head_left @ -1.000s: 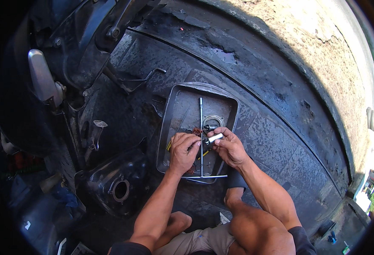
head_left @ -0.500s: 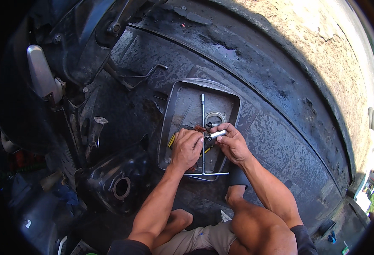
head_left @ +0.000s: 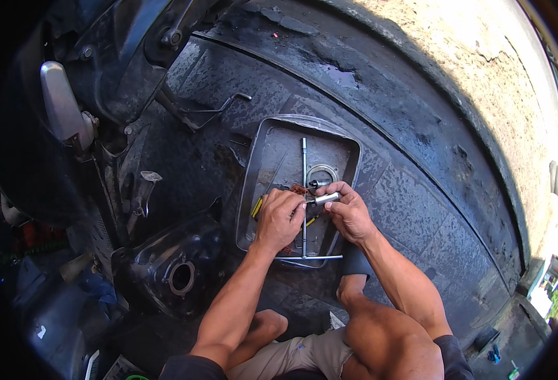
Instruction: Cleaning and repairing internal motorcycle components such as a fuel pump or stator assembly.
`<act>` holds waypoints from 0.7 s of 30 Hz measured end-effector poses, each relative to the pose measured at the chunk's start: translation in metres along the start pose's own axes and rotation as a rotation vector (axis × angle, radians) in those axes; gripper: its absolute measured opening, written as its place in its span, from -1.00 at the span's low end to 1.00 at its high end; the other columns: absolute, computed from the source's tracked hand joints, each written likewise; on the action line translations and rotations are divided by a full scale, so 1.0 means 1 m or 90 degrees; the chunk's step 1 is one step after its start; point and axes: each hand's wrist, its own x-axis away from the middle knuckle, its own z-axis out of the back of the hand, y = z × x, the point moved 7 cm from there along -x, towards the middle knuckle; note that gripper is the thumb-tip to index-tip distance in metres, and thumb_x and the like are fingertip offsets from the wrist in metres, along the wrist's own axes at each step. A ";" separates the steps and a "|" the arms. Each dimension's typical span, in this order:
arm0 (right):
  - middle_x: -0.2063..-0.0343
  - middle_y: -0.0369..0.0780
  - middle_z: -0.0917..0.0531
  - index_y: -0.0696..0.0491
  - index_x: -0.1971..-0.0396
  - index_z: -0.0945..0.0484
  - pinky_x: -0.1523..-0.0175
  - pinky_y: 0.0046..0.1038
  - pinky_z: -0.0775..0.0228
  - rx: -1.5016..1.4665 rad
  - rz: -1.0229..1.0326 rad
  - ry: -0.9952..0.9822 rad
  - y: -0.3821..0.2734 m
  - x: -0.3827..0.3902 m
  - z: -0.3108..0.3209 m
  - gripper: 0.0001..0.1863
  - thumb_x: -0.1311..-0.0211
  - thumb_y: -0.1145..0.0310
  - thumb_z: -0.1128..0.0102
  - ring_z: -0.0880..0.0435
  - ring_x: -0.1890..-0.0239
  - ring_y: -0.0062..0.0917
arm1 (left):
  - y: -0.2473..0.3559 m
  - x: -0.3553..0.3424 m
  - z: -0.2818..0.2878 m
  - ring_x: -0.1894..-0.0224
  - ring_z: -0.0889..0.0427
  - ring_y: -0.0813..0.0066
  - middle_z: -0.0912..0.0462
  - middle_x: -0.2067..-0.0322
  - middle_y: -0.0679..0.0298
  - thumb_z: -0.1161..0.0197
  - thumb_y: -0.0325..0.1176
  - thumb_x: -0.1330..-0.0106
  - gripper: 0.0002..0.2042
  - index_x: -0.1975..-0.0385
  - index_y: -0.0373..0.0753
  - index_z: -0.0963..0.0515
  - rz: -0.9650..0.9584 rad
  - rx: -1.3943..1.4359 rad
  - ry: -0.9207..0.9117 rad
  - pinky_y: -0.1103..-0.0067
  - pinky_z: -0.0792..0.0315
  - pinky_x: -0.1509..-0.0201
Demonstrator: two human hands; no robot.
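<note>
My right hand (head_left: 350, 214) pinches a small silver metal cylinder (head_left: 327, 199) between thumb and fingers. My left hand (head_left: 279, 218) is closed at the cylinder's dark left end; the back of the hand hides what its fingertips grip. Both hands are over a grey metal tray (head_left: 336, 140). A long T-handle wrench (head_left: 304, 155) lies in it beneath the hands, its crossbar at the near rim. Beyond my fingers are a second small dark-and-silver cylindrical part (head_left: 317, 183), a round metal ring (head_left: 331, 171) and a reddish-brown tangled piece (head_left: 298, 189).
A yellow handle (head_left: 257, 208) pokes out beside my left hand. Left of the tray sits a black metal housing with a round hole (head_left: 154, 269), below motorbike-like parts. A bent metal rod (head_left: 228, 101) extends beyond. A raised edge (head_left: 380, 126) crosses the ground on the right.
The silver cylinder has turned slightly between my fingers, and its dark end shows less. Both hands stay in nearly the same place over the tray.
</note>
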 end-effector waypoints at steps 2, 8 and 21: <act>0.05 -0.18 -0.61 0.08 0.07 -0.44 -0.10 -0.49 -0.40 0.000 0.002 0.000 0.000 0.000 0.000 -0.66 -0.18 0.73 -0.07 -0.59 0.06 -0.56 | 0.000 0.000 0.000 0.20 -0.60 0.19 -0.68 0.33 0.18 -0.30 -0.51 -0.12 -0.90 0.36 -0.32 -0.64 0.006 0.001 -0.003 0.35 -0.40 0.08; 0.05 -0.18 -0.60 0.10 0.06 -0.43 -0.13 -0.50 -0.40 0.018 0.008 0.000 -0.001 0.000 0.000 -0.66 -0.18 0.73 -0.08 -0.59 0.05 -0.56 | 0.000 -0.001 -0.001 0.20 -0.60 0.19 -0.68 0.34 0.19 -0.30 -0.52 -0.12 -0.90 0.36 -0.31 -0.64 0.003 0.003 0.000 0.34 -0.40 0.08; 0.03 -0.24 -0.56 0.10 0.01 -0.40 -0.16 -0.51 -0.35 0.227 0.031 -0.014 -0.005 0.001 -0.004 -0.68 -0.25 0.65 -0.09 -0.51 0.04 -0.64 | -0.001 0.000 -0.003 0.21 -0.60 0.19 -0.69 0.35 0.19 -0.31 -0.50 -0.12 -0.91 0.37 -0.31 -0.64 0.006 0.003 -0.020 0.34 -0.41 0.07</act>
